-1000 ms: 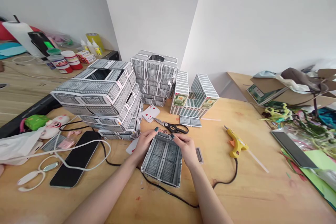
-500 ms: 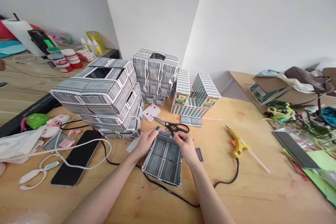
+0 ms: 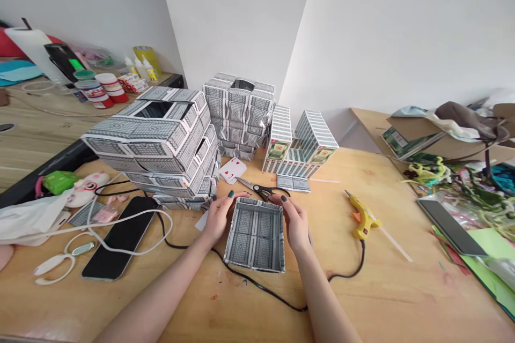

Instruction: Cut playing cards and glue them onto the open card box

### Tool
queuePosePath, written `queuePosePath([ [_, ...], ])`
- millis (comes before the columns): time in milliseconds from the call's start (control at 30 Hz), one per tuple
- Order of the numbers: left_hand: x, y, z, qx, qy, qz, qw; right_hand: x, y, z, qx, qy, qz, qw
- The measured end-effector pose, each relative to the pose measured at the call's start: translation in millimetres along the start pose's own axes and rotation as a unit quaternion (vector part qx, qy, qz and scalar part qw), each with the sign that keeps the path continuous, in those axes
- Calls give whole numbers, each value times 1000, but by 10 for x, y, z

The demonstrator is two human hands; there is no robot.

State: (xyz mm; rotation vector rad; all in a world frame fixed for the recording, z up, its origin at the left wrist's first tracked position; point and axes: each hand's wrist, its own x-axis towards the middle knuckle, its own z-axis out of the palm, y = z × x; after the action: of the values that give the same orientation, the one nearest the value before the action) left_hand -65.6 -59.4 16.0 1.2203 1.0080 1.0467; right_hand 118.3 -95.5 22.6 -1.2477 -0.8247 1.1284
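Note:
A small open-topped box made of grey patterned playing cards sits on the wooden table between my hands. My left hand is beside its far left corner, thumb raised and fingers stretched along the back. At the far right corner, my right hand has its thumb off the rim, and its fingers reach behind the box. Both hands look open, though the fingertips are partly hidden. Black-handled scissors lie just beyond the box. Loose playing cards rest face up near the blades.
Large card-built boxes are stacked at left, with another stack behind. Card packs stand at the back. A yellow glue gun lies right, its black cord passing before me. A phone and white cable are left.
The small box has shifted to the right and turned squarer to me. My hands have spread from its back rim to its two far corners, thumbs now off it.

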Motion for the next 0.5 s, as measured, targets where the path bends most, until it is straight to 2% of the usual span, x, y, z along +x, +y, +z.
queuePosePath([
  [167, -22, 57, -10, 24, -40, -12, 999, -42, -25, 81, -21, -57, 28, 998],
  [300, -9, 61, -11, 71, -36, -5, 997, -28, 14, 100, -1, -58, 52, 997],
  [500, -5, 67, -6, 58, -41, 10, 997, -14, 38, 91, 28, -59, 64, 996],
])
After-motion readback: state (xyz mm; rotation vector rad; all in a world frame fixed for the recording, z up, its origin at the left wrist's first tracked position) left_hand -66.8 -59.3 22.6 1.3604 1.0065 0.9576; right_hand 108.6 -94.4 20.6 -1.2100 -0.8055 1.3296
